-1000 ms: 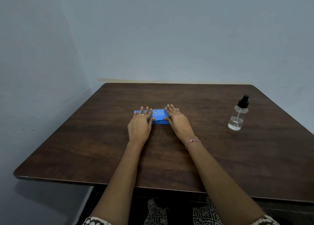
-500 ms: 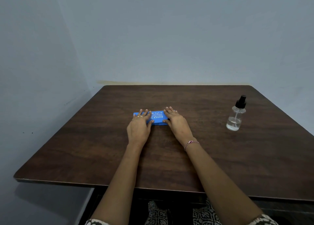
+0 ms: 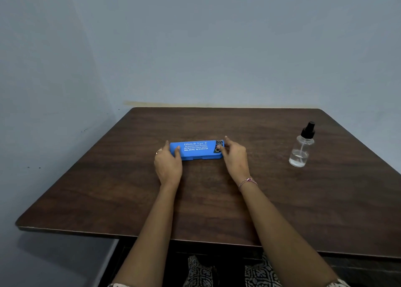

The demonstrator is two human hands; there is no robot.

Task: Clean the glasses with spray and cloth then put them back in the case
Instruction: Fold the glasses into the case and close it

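A closed blue glasses case (image 3: 196, 149) with white lettering lies flat in the middle of the dark wooden table (image 3: 217, 200). My left hand (image 3: 168, 164) grips the case's left end, thumb on its top. My right hand (image 3: 235, 157) holds the right end, with fingertips on the dark patch at that end. A clear spray bottle (image 3: 302, 146) with a black nozzle stands upright at the right, well apart from both hands. No glasses or cloth are in sight.
The table sits in a corner, with blue-grey walls (image 3: 54, 91) close on the left and behind. Its front edge (image 3: 130, 234) runs just above my patterned lap.
Both hands have slid apart from the top of the case to its two ends, uncovering the lettering. The case and the bottle stay where they were.
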